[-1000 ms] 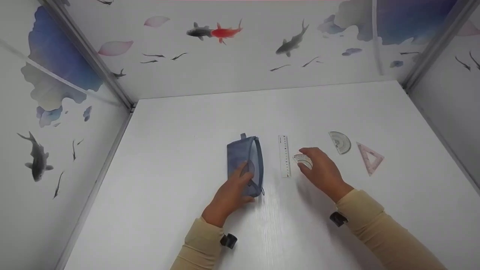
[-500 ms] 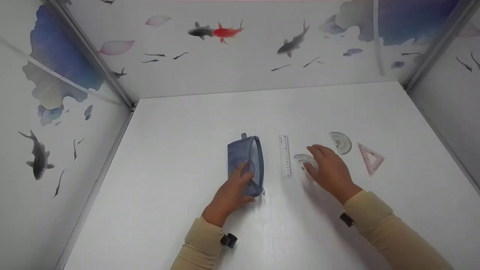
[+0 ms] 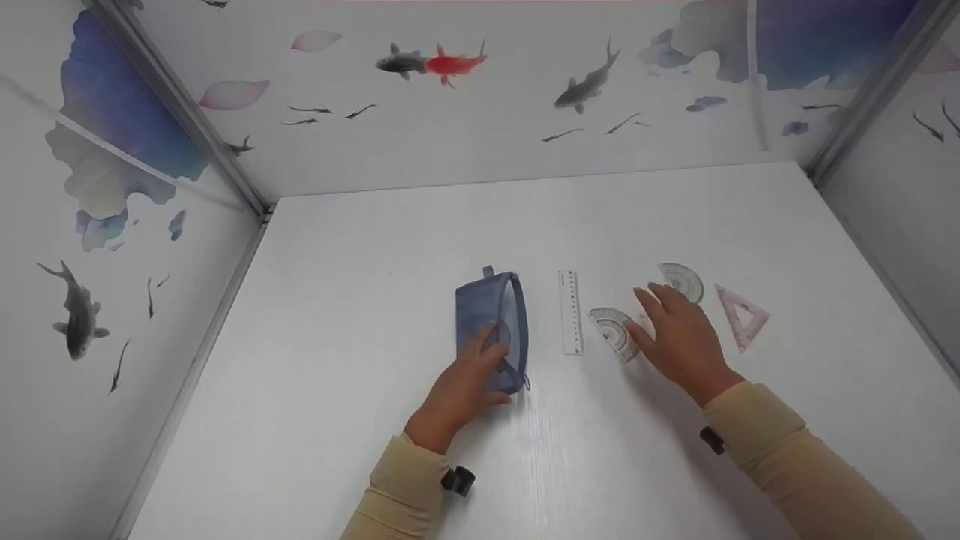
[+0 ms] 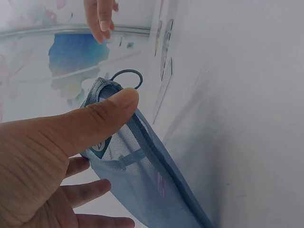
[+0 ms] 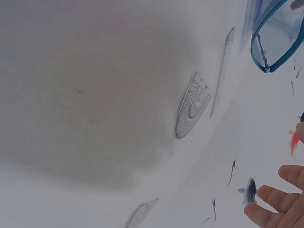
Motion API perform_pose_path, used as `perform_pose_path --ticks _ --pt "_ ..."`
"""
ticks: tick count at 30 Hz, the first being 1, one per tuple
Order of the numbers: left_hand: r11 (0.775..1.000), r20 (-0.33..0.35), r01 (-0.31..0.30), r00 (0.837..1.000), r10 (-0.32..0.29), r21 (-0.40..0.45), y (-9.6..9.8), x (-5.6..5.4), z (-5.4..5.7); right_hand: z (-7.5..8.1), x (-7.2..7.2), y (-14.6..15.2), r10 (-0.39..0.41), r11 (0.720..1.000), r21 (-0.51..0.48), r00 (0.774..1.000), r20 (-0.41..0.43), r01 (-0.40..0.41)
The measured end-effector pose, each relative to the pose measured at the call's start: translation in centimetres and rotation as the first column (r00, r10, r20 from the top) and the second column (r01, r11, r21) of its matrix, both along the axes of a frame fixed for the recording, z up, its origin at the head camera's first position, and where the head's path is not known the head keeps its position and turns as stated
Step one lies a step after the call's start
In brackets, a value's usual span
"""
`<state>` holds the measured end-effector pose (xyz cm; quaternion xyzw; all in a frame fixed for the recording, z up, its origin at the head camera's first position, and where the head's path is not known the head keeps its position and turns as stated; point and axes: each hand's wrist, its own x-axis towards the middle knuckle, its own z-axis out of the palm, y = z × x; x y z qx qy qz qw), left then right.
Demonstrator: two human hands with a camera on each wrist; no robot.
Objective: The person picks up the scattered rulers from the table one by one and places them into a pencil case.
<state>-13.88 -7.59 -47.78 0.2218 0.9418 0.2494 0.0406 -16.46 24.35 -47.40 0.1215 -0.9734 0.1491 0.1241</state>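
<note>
My left hand (image 3: 463, 379) grips a blue mesh pencil pouch (image 3: 480, 304), its thumb over the near end and its fingers on the other side. The zipped mouth of the pouch gapes toward the right. In the left wrist view a loop (image 4: 128, 72) sticks out by the thumb. My right hand (image 3: 684, 341) holds nothing, fingers spread loosely over the table. Left of its thumb lies a clear protractor (image 3: 611, 330); a second clear protractor (image 3: 681, 283) lies beyond its fingertips, partly covered. Between pouch and protractor lies a clear ruler (image 3: 570, 311).
A pink triangular set square (image 3: 741, 319) lies at the right of the white table (image 3: 360, 300). White panels (image 3: 487, 142) printed with fish stand around the back and sides.
My right hand has drawn back to the right from the nearer protractor, which now shows almost whole. The fingertips now overlap the farther protractor. My left hand and the pouch stay put.
</note>
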Motion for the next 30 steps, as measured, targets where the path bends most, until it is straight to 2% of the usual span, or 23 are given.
perform_pose_path --ticks 9,17,23,30 --pt "1.000 -0.008 0.000 1.000 0.000 -0.008 0.1 0.0 0.1 -0.4 -0.5 1.9 -0.038 0.999 0.009 0.999 -0.008 0.038" --pt "1.000 -0.001 0.001 1.000 -0.001 -0.012 0.0 0.0 0.0 -0.9 -1.0 3.6 -0.046 0.999 0.015 0.997 -0.063 0.047" --pt "1.000 -0.019 0.008 1.000 -0.008 -0.002 0.0 -0.1 -0.1 -0.7 -1.1 4.6 -0.087 0.996 -0.006 0.996 -0.009 0.087" --pt "1.000 -0.002 0.000 1.000 0.000 0.003 -0.1 0.1 -0.1 -0.7 -1.2 5.7 -0.131 0.991 -0.008 0.989 0.068 0.132"
